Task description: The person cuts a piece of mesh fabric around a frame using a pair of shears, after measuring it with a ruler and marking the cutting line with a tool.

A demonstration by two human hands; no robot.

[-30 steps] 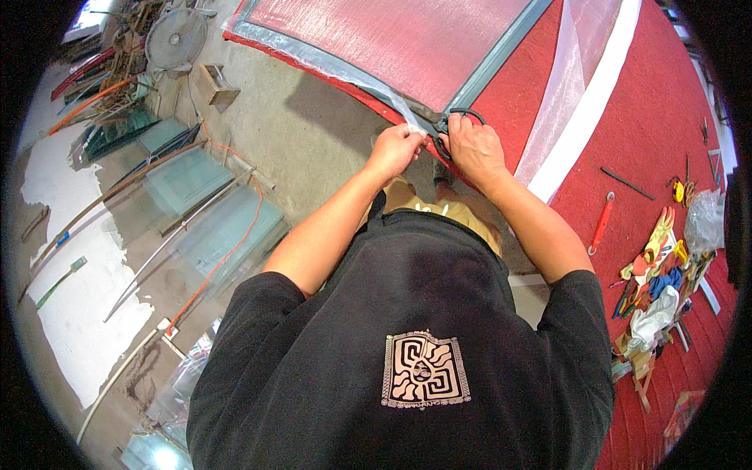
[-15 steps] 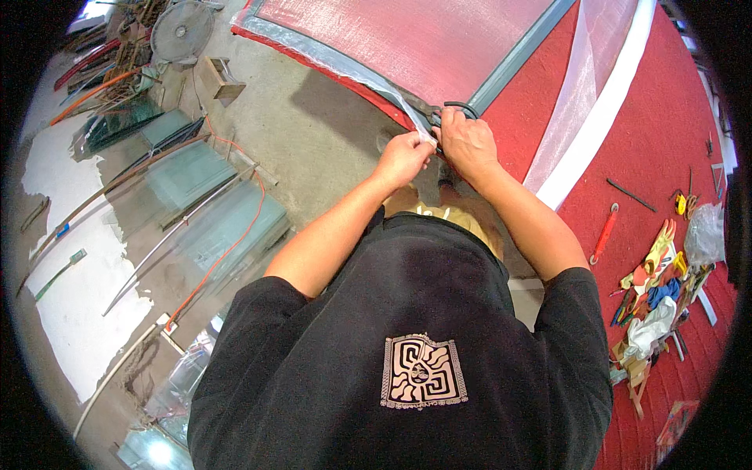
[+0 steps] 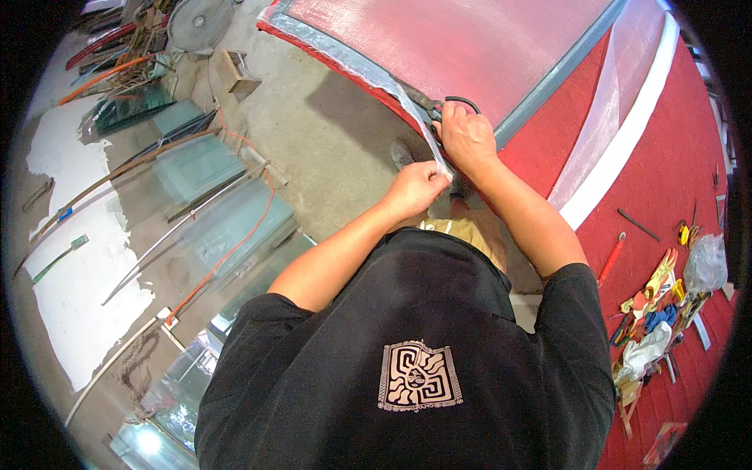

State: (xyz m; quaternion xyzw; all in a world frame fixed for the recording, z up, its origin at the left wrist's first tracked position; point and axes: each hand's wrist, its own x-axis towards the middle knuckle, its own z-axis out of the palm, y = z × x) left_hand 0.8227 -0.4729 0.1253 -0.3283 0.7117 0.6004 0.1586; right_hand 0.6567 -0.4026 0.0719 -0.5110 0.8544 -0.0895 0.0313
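A large pane (image 3: 486, 39) with a grey edge strip lies on the red-covered table (image 3: 666, 157). At its near corner my right hand (image 3: 468, 139) grips black-handled scissors (image 3: 462, 100), whose blades are hidden under my fingers. My left hand (image 3: 415, 188) pinches the end of a clear film strip (image 3: 415, 117) that peels off the pane's left edge and stretches down to my fingers. Both hands sit close together, just off the table's corner.
Glass panes (image 3: 227, 219), long metal bars and an orange cable (image 3: 235, 251) lie on the concrete floor at left. A wooden block (image 3: 235, 74) and a fan (image 3: 200, 23) sit further back. Several tools and scraps (image 3: 658, 313) and a red-handled tool (image 3: 611, 258) lie on the table at right.
My left hand has pulled the film strip down and toward me, away from the pane's corner. My right hand stays at the corner with the scissors.
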